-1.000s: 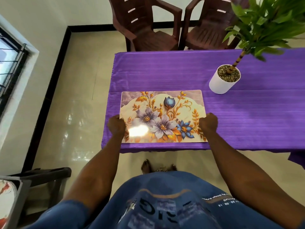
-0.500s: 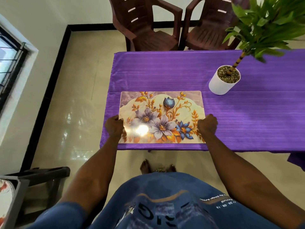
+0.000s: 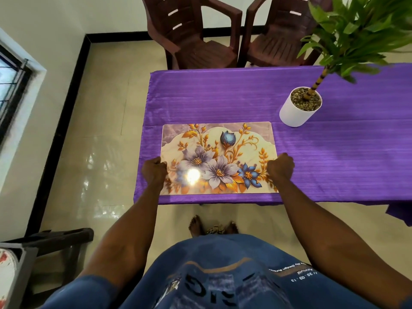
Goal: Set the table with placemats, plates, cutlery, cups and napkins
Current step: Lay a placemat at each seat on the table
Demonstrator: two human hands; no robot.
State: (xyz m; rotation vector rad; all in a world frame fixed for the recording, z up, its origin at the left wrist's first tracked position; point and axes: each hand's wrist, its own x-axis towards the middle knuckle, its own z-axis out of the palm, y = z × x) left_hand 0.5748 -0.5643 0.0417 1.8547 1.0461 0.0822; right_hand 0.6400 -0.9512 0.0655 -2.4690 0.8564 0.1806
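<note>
A glossy placemat (image 3: 219, 157) printed with purple, blue and orange flowers lies flat on the purple tablecloth (image 3: 223, 97), close to the table's near edge and left end. My left hand (image 3: 153, 171) grips the mat's left edge with curled fingers. My right hand (image 3: 280, 167) grips its right edge the same way. No plates, cutlery, cups or napkins show on the table.
A white pot (image 3: 297, 108) with a tall green plant stands just beyond the mat's far right corner. Two dark brown plastic chairs (image 3: 196, 39) sit at the table's far side. A dark chair holding a patterned item (image 3: 9, 277) is at lower left.
The mat has slid slightly toward the table's near edge with both hands on its sides. The hands keep their grip.
</note>
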